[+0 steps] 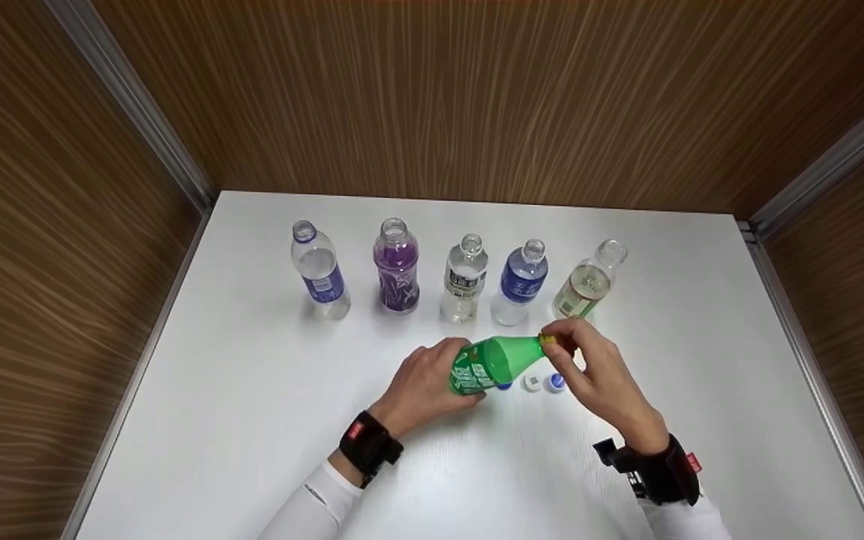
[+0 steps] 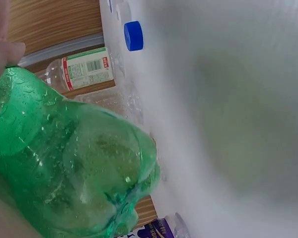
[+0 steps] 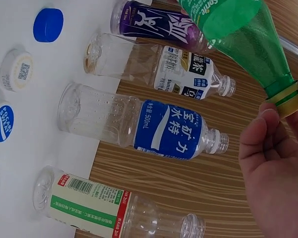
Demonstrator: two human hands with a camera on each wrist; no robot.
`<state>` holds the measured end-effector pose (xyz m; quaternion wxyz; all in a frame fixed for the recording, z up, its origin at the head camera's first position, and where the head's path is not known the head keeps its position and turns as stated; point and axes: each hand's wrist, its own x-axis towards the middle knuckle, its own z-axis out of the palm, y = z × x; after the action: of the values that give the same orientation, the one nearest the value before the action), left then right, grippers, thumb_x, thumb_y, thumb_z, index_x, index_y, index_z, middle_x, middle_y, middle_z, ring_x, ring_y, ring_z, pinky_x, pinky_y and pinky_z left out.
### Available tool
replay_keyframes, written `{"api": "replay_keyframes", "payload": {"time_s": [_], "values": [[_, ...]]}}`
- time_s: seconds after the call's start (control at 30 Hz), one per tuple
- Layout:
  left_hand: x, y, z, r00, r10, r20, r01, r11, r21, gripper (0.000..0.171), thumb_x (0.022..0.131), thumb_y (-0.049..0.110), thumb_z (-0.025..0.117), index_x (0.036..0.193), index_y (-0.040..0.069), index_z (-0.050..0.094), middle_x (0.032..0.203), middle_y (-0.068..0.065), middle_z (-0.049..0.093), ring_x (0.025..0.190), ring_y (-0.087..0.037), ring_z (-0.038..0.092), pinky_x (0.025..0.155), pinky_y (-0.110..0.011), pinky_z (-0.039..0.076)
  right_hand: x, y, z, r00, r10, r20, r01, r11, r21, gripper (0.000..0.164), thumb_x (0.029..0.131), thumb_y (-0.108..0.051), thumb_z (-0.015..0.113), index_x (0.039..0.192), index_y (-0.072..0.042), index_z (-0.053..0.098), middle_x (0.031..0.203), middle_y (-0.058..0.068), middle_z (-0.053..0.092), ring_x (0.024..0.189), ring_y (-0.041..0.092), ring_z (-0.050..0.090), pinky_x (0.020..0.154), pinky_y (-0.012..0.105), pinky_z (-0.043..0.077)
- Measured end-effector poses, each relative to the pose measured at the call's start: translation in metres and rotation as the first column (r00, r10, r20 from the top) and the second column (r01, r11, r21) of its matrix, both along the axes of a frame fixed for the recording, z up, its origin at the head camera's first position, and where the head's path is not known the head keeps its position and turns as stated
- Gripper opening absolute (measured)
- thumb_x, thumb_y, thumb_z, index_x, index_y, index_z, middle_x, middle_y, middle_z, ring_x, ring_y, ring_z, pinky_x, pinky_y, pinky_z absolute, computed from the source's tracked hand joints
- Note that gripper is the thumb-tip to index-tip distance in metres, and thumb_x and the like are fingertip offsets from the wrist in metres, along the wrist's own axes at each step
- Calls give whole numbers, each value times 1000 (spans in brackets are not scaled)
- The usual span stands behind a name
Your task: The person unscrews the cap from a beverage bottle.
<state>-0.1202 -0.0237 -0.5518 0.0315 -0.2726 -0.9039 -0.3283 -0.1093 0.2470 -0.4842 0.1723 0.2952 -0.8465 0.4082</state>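
Observation:
My left hand (image 1: 424, 382) grips a green Sprite bottle (image 1: 503, 358) round its labelled body, holding it above the table and tilted, neck toward the right. At the neck, the thumb and fingers of my right hand (image 1: 604, 379) pinch the yellow cap (image 3: 289, 100), which sits on the bottle's mouth. Droplets cling inside the green bottle's base (image 2: 104, 163) in the left wrist view. Below the bottle lie a blue cap (image 3: 48, 25), a white cap (image 3: 17, 70) and a white Pocari Sweat cap (image 3: 2, 121) with a blue top.
Several capless bottles stand in a row behind: a blue-labelled one (image 1: 325, 286), a purple one (image 1: 397, 277), a clear tea bottle (image 1: 463, 283), a Pocari Sweat bottle (image 1: 523, 281) and a green-and-cream-labelled one (image 1: 583, 291). Wood-grain panels (image 1: 439, 97) enclose the white table (image 1: 199, 420).

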Motion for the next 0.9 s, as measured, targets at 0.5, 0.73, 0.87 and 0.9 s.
{"api": "replay_keyframes", "payload": {"time_s": [0.5, 0.73, 0.87, 0.9], "values": [[-2, -3, -5, 990, 29, -138, -40, 996, -80, 68, 76, 48, 85, 126, 12, 57, 107, -1, 68, 88, -16, 67, 76, -33, 54, 2, 4, 2, 983, -74, 167, 64, 996, 63, 32, 95, -4, 68, 126, -1, 60, 99, -4, 64, 85, 9, 60, 74, 22, 50], [-3, -6, -7, 937, 94, -336, -166, 967, -192, 74, 71, 49, 88, 127, 12, 56, 106, -4, 68, 88, -22, 68, 79, -36, 53, -1, 1, -2, 932, -225, 283, 199, 973, 118, 13, 102, -18, 63, 106, -6, 66, 83, -6, 70, 65, 7, 60, 57, 25, 49], [-3, -7, -8, 949, 102, -299, -169, 963, -208, 72, 74, 50, 86, 128, 13, 56, 109, -5, 68, 91, -22, 68, 82, -37, 53, -2, 1, -4, 946, -130, 298, 117, 991, 62, 15, 100, -11, 65, 112, -3, 66, 91, -2, 72, 73, 7, 65, 64, 24, 54], [-3, -8, -9, 954, 104, -281, -165, 965, -205, 72, 75, 51, 85, 128, 13, 56, 109, -5, 68, 92, -22, 68, 82, -37, 53, -2, 2, -4, 950, -102, 294, 92, 995, 47, 18, 99, -9, 66, 115, -2, 65, 94, -1, 72, 77, 8, 66, 68, 23, 56]]}}
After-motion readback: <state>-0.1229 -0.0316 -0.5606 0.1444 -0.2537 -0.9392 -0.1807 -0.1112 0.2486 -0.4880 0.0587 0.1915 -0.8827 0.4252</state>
